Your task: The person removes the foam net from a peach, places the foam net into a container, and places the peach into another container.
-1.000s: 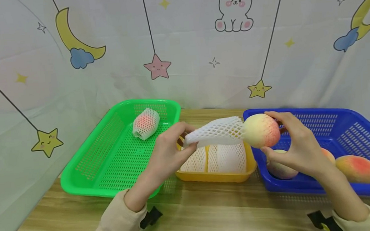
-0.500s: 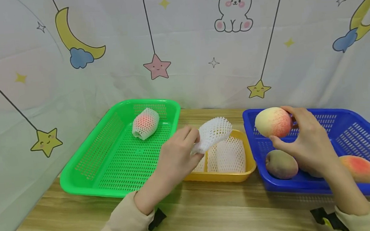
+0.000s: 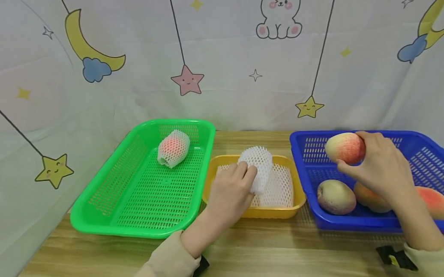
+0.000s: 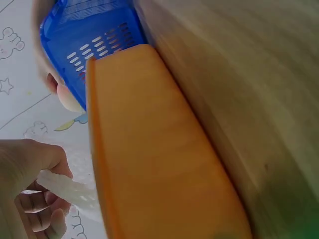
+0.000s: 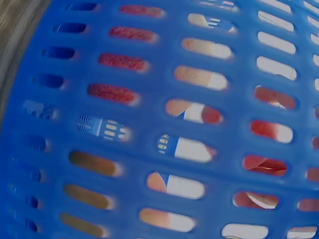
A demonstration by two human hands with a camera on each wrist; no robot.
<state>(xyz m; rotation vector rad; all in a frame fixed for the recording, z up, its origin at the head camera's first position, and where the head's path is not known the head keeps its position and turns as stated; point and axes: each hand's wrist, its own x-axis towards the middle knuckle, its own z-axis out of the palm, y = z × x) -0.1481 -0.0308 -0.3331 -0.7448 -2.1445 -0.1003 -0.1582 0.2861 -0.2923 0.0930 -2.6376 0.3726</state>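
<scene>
My left hand (image 3: 233, 190) pinches a white foam net sleeve (image 3: 259, 163) above the yellow basket (image 3: 277, 214), where more flat foam nets (image 3: 281, 186) lie. In the left wrist view, the thumb and fingers of the left hand (image 4: 37, 186) hold the sleeve (image 4: 75, 194) beside the basket's orange-looking wall (image 4: 144, 139). Over the blue basket (image 3: 411, 136), my right hand (image 3: 382, 168) grips a pale yellow and red peach (image 3: 344, 148). The right wrist view is filled by the blue basket's slotted wall (image 5: 144, 114); the hand shows only in pieces through its slots.
A green basket (image 3: 155, 229) on the left contains one net-wrapped peach (image 3: 174, 148). Inside the blue basket lie a greenish-purple fruit (image 3: 336, 197), an orange-brown fruit (image 3: 371, 196) and a red-yellow fruit (image 3: 433, 202). A printed curtain (image 3: 227, 108) hangs behind the wooden table (image 3: 261, 256).
The sleeve and peach, which were touching end to end, have come apart. My left hand has moved right over the yellow basket with the sleeve; my right hand has carried the peach rightward.
</scene>
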